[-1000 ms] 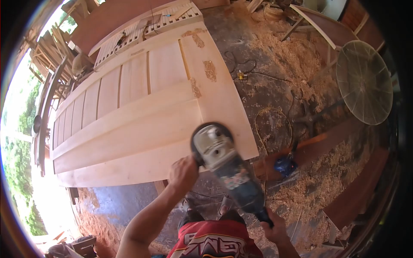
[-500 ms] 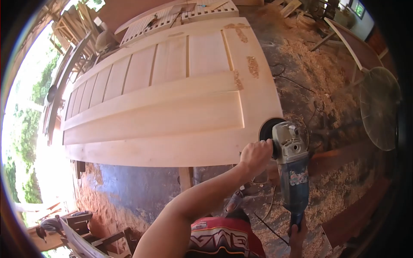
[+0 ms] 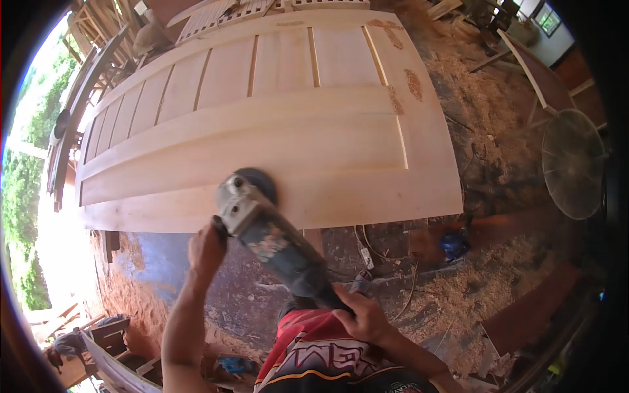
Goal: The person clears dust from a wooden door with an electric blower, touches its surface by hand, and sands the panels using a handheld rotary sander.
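Note:
A large pale wooden panelled door (image 3: 354, 203) lies flat in front of me, with grooves between its boards. Both my hands are on a blue and grey angle grinder (image 3: 282, 252). My left hand (image 3: 206, 249) is closed round its side handle, while my right hand (image 3: 365, 316) wraps the rear end close to my body. The grinder's dark round disc (image 3: 259, 183) is over the door's near rail and appears to touch it. Brown filler-like patches (image 3: 413, 85) mark the door's far right part.
Wood shavings (image 3: 488, 111) cover much of the floor. A round fan guard (image 3: 573, 164) stands at the right. A power strip (image 3: 365, 257) and cables lie below the door's near edge. Slatted wooden pieces (image 3: 255, 10) are beyond the door, and timber frames (image 3: 111, 347) sit at lower left.
The grinder has moved left along the near rail, from the door's right corner to nearer its middle. Both my hands moved left with it, and the view shifted slightly.

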`<state>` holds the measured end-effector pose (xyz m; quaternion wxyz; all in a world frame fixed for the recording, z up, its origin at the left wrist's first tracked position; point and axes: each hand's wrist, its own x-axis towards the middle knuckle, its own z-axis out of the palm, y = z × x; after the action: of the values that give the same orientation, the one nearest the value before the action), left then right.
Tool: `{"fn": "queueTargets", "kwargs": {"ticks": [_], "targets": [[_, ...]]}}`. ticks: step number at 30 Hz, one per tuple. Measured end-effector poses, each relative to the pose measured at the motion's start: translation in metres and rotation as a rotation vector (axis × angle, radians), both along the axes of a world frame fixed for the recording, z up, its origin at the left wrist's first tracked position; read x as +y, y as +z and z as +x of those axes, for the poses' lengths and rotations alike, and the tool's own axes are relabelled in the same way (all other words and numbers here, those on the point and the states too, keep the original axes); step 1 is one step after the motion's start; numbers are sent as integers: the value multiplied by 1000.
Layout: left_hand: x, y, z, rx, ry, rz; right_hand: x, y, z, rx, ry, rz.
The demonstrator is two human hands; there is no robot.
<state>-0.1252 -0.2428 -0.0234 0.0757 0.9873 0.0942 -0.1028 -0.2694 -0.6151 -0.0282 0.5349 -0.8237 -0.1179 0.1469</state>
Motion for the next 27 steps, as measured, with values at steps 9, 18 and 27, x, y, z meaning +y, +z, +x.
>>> {"fn": "queueTargets", "kwargs": {"ticks": [9, 18, 27], "targets": [[-3, 0, -3, -57, -52, 20, -4, 0, -3, 68, -25, 36], [-317, -2, 23, 70, -506, -247, -223, -17, -159, 240, -553, -218], [-484, -35, 29, -253, -873, -296, -305, -28, -200, 235, -957, -47]]}}
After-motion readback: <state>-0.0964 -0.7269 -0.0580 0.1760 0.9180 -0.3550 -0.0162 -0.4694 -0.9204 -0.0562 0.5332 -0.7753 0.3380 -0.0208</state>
